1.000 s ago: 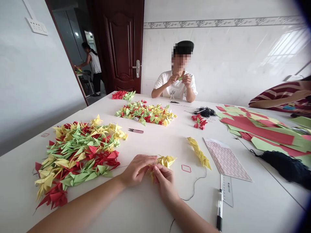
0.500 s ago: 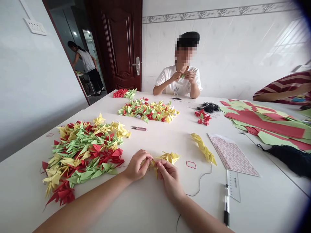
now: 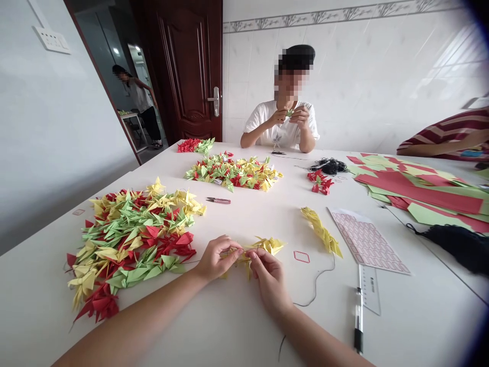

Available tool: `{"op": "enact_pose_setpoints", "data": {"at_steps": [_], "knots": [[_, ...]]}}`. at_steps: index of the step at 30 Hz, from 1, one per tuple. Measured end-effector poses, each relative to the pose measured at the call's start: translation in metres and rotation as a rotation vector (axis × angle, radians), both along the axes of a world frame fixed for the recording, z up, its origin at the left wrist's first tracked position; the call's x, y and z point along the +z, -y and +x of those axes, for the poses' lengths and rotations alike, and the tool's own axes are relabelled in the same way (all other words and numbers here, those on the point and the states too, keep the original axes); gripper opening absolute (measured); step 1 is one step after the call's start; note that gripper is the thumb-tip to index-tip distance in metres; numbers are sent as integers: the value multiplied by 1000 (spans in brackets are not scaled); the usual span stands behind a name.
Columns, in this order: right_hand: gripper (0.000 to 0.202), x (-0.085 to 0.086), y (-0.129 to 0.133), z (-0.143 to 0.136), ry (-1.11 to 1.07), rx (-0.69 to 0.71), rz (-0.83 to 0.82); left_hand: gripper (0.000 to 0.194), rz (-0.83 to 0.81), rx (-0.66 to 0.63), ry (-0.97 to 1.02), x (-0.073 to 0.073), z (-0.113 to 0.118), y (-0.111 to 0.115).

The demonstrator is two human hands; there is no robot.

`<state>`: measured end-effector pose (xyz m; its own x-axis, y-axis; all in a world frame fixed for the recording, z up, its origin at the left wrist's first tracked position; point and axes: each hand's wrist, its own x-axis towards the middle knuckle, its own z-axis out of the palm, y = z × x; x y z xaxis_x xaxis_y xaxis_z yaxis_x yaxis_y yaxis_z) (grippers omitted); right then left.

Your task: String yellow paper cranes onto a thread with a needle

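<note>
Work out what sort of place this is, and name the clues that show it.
Probably a small craft workroom: piles of folded paper shapes and a spread of coloured paper share a white table with a bundle of black thread, and people sit around it.

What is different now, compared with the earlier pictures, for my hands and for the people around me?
Your left hand has curled its outstretched fingers into a pinch, close to the pinching right hand. The person beyond the doorway, first reaching forward, now has an arm out behind. The thread snips and pen stayed put.
</note>
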<state>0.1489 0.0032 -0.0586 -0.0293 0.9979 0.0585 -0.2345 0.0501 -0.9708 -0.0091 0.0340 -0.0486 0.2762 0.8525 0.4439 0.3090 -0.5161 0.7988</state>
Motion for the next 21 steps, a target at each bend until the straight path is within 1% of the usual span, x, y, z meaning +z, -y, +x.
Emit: {"op": "enact_pose_setpoints", "data": {"at_steps": [3, 5, 8, 10, 14, 18, 21], "knots": [[32, -2, 0, 0, -3, -12, 0, 23, 85, -19, -20, -1, 1, -1], [33, -5, -1, 0, -11, -23, 5, 23, 91, -9, 2, -1, 1, -2], [33, -9, -2, 0, -17, -43, 4, 22, 47, 52, 101, -2, 0, -2], [32, -11, -3, 0, -8, -37, -15, 21, 50, 100, 153, -3, 0, -2], [31, -10, -3, 0, 15, 22, -15, 15, 151, 132, 135, -3, 0, -2], [30, -8, -3, -1, 45, 36, 1, 10, 256, 167, 118, -3, 0, 0], [30, -7, -3, -1, 73, 36, 6, 8, 276, 185, 118, -4, 0, 0]]}}
